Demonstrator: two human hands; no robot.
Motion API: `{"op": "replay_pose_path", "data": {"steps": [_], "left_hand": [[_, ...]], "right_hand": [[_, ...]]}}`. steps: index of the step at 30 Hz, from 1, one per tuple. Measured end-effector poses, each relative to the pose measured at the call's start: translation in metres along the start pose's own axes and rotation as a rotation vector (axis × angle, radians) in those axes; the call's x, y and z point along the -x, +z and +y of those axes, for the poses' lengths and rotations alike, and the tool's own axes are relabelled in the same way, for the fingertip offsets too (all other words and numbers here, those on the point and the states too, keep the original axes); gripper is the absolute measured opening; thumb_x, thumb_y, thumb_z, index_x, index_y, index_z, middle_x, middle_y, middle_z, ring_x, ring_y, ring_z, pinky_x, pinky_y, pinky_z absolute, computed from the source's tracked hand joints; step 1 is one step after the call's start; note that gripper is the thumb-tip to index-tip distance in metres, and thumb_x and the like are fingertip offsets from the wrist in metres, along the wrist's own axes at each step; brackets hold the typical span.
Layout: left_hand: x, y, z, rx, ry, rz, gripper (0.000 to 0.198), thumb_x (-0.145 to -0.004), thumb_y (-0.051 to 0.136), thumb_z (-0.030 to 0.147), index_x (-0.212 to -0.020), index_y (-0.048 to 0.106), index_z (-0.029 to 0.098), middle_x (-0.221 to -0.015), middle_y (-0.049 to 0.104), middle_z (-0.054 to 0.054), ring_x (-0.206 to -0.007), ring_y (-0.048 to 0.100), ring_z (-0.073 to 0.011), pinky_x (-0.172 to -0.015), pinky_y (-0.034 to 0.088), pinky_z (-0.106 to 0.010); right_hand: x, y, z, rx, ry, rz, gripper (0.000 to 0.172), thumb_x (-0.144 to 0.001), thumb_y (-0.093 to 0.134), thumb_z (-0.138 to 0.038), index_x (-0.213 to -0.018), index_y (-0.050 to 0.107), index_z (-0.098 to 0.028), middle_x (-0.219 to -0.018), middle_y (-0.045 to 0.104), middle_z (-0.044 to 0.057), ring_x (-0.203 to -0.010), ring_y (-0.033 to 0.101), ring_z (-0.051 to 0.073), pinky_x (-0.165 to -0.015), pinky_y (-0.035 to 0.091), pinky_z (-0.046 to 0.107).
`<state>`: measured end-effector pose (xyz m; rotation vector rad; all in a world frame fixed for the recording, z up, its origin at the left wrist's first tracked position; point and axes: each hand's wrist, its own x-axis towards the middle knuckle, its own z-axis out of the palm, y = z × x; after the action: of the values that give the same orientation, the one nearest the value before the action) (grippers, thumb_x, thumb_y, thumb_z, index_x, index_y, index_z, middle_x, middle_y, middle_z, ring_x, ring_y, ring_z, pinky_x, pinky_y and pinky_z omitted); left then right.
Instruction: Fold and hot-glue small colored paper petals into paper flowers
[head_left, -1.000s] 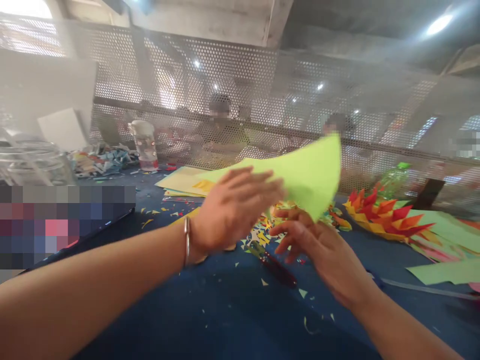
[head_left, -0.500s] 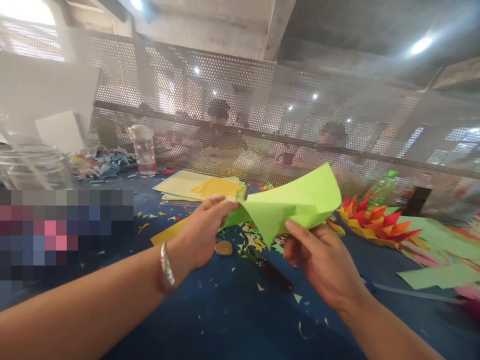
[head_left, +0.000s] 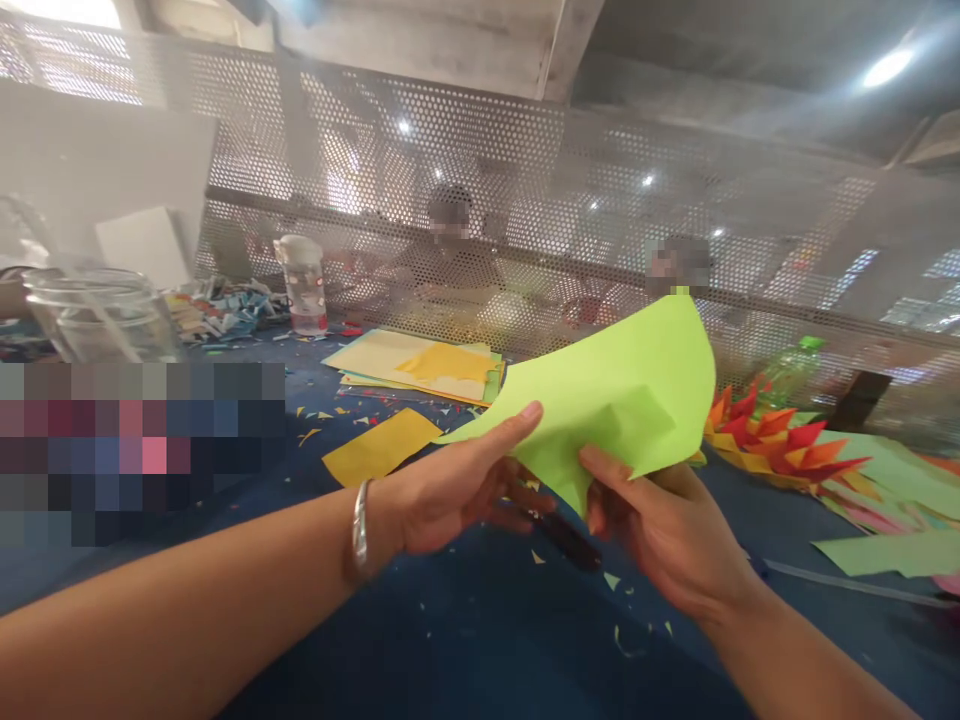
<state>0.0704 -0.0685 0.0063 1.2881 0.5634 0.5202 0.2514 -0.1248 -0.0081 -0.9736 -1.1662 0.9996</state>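
A sheet of bright green paper (head_left: 637, 370) is held up in front of me, its surface bent and its right edge curling. My right hand (head_left: 652, 510) pinches its lower edge between thumb and fingers. At the sheet's lower left, my left hand (head_left: 465, 485) has its thumb stretched out in front of the paper. Its fingers are spread beneath, slightly blurred, and the grip looks loose. A silver bracelet (head_left: 361, 525) circles the left wrist. Below the sheet, a dark narrow object (head_left: 574, 542) lies on the blue tabletop (head_left: 450, 640), partly hidden by my left fingers.
A yellow paper strip (head_left: 379, 447) and a stack of coloured sheets (head_left: 375, 355) lie left. Red-orange paper points (head_left: 787, 440), a green-capped bottle (head_left: 795, 370) and pale green sheets (head_left: 885, 555) sit right. A glass jar (head_left: 105, 315) and tumbler (head_left: 306, 290) stand left, before a perforated screen (head_left: 510, 140).
My left hand has let go of the sheet's far left corner and moved right and down, its fingers spreading. The sheet has turned more toward me, still in my right hand.
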Motion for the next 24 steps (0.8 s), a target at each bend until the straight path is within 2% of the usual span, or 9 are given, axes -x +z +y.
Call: {"op": "replay_pose_path", "data": {"steps": [3,6,8,10,12,14,17,19,24], "left_hand": [[-0.01,-0.001,0.002,0.128,0.144,0.099,0.036,-0.096,0.047,0.04,-0.121,0.061,0.019,-0.115,0.071,-0.009,-0.106,0.065,-0.0212,-0.089,0.053,-0.032],[-0.019,-0.016,0.003,0.155,0.371,0.239,0.031,-0.089,0.062,0.032,-0.116,0.066,0.017,-0.115,0.071,-0.009,-0.107,0.064,-0.0212,-0.091,0.051,-0.028],[-0.022,-0.029,0.002,0.142,0.461,0.296,0.023,-0.088,0.063,0.029,-0.108,0.071,0.02,-0.109,0.073,-0.006,-0.101,0.065,-0.0194,-0.088,0.051,-0.027],[-0.024,-0.041,0.001,0.184,0.456,0.305,0.02,-0.089,0.061,0.028,-0.105,0.071,0.021,-0.106,0.074,-0.005,-0.095,0.066,-0.0189,-0.081,0.053,-0.027],[-0.024,-0.049,0.001,0.239,0.433,0.301,0.02,-0.09,0.059,0.028,-0.105,0.071,0.02,-0.1,0.075,-0.006,-0.089,0.067,-0.0192,-0.074,0.053,-0.028],[-0.024,-0.052,0.002,0.262,0.42,0.3,0.02,-0.09,0.059,0.028,-0.102,0.071,0.018,-0.087,0.076,-0.006,-0.08,0.068,-0.019,-0.069,0.052,-0.028],[-0.023,-0.05,0.003,0.252,0.399,0.291,0.02,-0.09,0.06,0.028,-0.1,0.072,0.015,-0.066,0.073,-0.004,-0.066,0.066,-0.0179,-0.067,0.051,-0.028],[-0.02,-0.049,0.004,0.246,0.36,0.3,0.021,-0.091,0.059,0.027,-0.101,0.072,0.014,-0.057,0.071,-0.003,-0.059,0.065,-0.0174,-0.067,0.051,-0.028],[-0.015,-0.056,0.007,0.279,0.304,0.281,0.024,-0.092,0.058,0.026,-0.106,0.07,0.012,-0.068,0.075,-0.005,-0.064,0.069,-0.0183,-0.067,0.051,-0.026]], "right_hand": [[0.002,0.002,0.003,0.055,0.009,-0.055,0.015,-0.081,0.074,-0.031,-0.087,0.072,-0.018,-0.051,0.062,-0.002,-0.04,0.053,0.011,-0.039,0.043,0.023],[0.0,0.006,0.007,0.279,0.034,-0.105,0.024,-0.085,0.068,-0.039,-0.075,0.07,-0.017,-0.049,0.06,-0.001,-0.04,0.052,0.011,-0.04,0.042,0.024],[-0.003,0.011,0.01,0.489,0.035,-0.155,0.025,-0.087,0.065,-0.04,-0.078,0.069,-0.017,-0.051,0.061,0.0,-0.043,0.054,0.013,-0.041,0.043,0.025],[-0.007,0.019,0.015,0.693,-0.037,-0.232,0.018,-0.087,0.064,-0.035,-0.091,0.068,-0.018,-0.059,0.064,0.0,-0.05,0.059,0.015,-0.045,0.046,0.026],[-0.011,0.03,0.019,0.899,-0.195,-0.317,0.012,-0.089,0.062,-0.027,-0.095,0.067,-0.018,-0.072,0.069,0.002,-0.063,0.064,0.017,-0.056,0.051,0.029],[-0.015,0.045,0.024,1.053,-0.36,-0.37,0.012,-0.085,0.066,-0.022,-0.096,0.067,-0.017,-0.088,0.071,0.006,-0.08,0.066,0.022,-0.073,0.053,0.036],[-0.021,0.07,0.033,1.105,-0.447,-0.44,0.029,-0.078,0.075,-0.033,-0.1,0.068,-0.015,-0.101,0.07,0.011,-0.102,0.06,0.031,-0.09,0.047,0.044],[-0.026,0.084,0.04,1.166,-0.553,-0.505,0.045,-0.076,0.077,-0.037,-0.112,0.064,-0.014,-0.112,0.068,0.013,-0.114,0.054,0.033,-0.098,0.043,0.045],[-0.029,0.098,0.047,1.19,-0.577,-0.513,0.026,-0.08,0.072,-0.028,-0.101,0.065,-0.015,-0.102,0.069,0.01,-0.104,0.058,0.029,-0.093,0.047,0.041]]}}
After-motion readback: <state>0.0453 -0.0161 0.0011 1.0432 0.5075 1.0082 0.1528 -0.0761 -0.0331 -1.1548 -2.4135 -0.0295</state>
